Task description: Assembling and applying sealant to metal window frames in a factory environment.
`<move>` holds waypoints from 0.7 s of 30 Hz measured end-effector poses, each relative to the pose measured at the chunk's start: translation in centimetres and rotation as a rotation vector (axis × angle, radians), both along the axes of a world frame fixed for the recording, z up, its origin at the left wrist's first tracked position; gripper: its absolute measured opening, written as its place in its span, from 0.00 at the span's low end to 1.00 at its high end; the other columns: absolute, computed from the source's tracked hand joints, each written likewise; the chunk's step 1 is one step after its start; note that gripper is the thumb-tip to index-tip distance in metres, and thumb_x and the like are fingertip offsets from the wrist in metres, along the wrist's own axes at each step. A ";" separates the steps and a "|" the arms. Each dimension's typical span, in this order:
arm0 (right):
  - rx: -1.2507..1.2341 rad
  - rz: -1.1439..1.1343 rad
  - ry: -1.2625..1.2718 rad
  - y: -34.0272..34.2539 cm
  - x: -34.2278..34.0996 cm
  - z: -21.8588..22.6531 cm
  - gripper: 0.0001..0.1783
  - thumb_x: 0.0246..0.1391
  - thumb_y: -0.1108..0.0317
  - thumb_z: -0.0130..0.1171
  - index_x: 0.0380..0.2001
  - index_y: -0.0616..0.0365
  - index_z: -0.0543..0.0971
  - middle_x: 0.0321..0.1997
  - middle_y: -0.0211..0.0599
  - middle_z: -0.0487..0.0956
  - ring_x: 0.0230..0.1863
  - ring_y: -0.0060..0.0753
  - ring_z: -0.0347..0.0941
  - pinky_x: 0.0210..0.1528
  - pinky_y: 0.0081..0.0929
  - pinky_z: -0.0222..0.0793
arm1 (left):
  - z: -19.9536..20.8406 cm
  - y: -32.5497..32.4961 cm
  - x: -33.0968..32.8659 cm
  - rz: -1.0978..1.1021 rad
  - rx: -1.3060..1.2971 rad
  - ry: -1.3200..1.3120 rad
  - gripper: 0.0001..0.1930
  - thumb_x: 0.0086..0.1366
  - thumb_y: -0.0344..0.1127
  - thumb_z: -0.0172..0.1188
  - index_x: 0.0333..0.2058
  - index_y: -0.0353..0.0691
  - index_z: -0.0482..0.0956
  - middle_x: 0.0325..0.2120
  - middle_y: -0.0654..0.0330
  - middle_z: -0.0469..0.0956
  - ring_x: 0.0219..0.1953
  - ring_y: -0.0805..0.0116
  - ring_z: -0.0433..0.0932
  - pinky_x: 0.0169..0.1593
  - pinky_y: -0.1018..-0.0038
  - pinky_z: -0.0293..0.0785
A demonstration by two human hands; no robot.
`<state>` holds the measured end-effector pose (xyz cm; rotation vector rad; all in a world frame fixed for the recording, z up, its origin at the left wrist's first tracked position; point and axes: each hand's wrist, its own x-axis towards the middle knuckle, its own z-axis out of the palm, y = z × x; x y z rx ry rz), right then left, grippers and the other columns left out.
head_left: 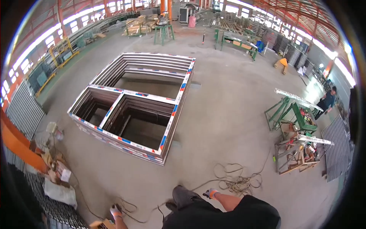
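Note:
My left hand (116, 211), in a pale glove with dark fingertips, is low at the left, just above an open cardboard box (102, 224). Its fingers are small and dark here, and whether they hold anything does not show. My right hand (211, 194), in a dark-fingered glove with an orange cuff, hangs beside my body with its fingers loosely apart and nothing visible in them. A loose heap of cord or hose (241, 182) lies on the floor beyond it. Ahead of me, a stack of large window frames (143, 94), edged with printed protective film, lies flat.
Green work stands (288, 110) and a tool-laden cart (295, 152) stand at the right, near another person (327, 102). An orange post (23, 143) rises at the left. A thin cable (78, 187) runs along the floor. Work tables (236, 40) stand farther back.

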<state>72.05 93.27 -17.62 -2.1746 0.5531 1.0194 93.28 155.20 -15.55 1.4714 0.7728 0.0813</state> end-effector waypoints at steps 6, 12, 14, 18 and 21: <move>0.085 -0.241 -0.104 3.7 7.8 -8.1 0.23 0.48 0.45 0.60 0.26 0.57 0.81 0.18 0.32 0.76 0.19 0.27 0.69 0.26 0.31 0.67 | 9.6 -6.3 21.4 -0.407 0.130 -0.158 0.07 0.65 0.33 0.52 0.30 0.38 0.77 0.19 0.65 0.75 0.17 0.77 0.68 0.19 0.80 0.61; 0.084 -0.298 -0.147 3.0 26.7 -5.1 0.21 0.51 0.47 0.59 0.21 0.55 0.78 0.16 0.31 0.74 0.18 0.26 0.68 0.21 0.30 0.63 | -0.5 -2.4 21.1 -0.363 0.071 0.208 0.10 0.62 0.34 0.55 0.20 0.47 0.69 0.15 0.63 0.68 0.16 0.71 0.66 0.20 0.76 0.64; 0.037 -0.225 -0.355 2.5 32.8 -3.7 0.20 0.52 0.47 0.58 0.23 0.53 0.79 0.18 0.30 0.75 0.19 0.24 0.68 0.22 0.30 0.63 | -5.7 4.0 17.4 -0.467 0.117 0.424 0.17 0.66 0.49 0.53 0.37 0.38 0.74 0.26 0.61 0.74 0.24 0.67 0.67 0.29 0.71 0.68; 0.026 -0.526 -0.224 1.5 40.1 -2.5 0.26 0.53 0.42 0.49 0.33 0.54 0.81 0.32 0.49 0.80 0.37 0.53 0.77 0.41 0.42 0.70 | -3.0 6.4 18.5 -0.573 -0.096 0.194 0.15 0.66 0.47 0.52 0.40 0.41 0.72 0.28 0.61 0.72 0.27 0.67 0.68 0.34 0.71 0.68; 0.087 -0.765 -0.400 1.2 43.4 -4.6 0.25 0.50 0.42 0.55 0.32 0.56 0.81 0.27 0.45 0.80 0.30 0.44 0.77 0.33 0.38 0.71 | -3.8 7.7 23.7 -0.548 -0.204 0.255 0.14 0.65 0.47 0.51 0.37 0.42 0.71 0.25 0.61 0.71 0.26 0.66 0.68 0.31 0.70 0.67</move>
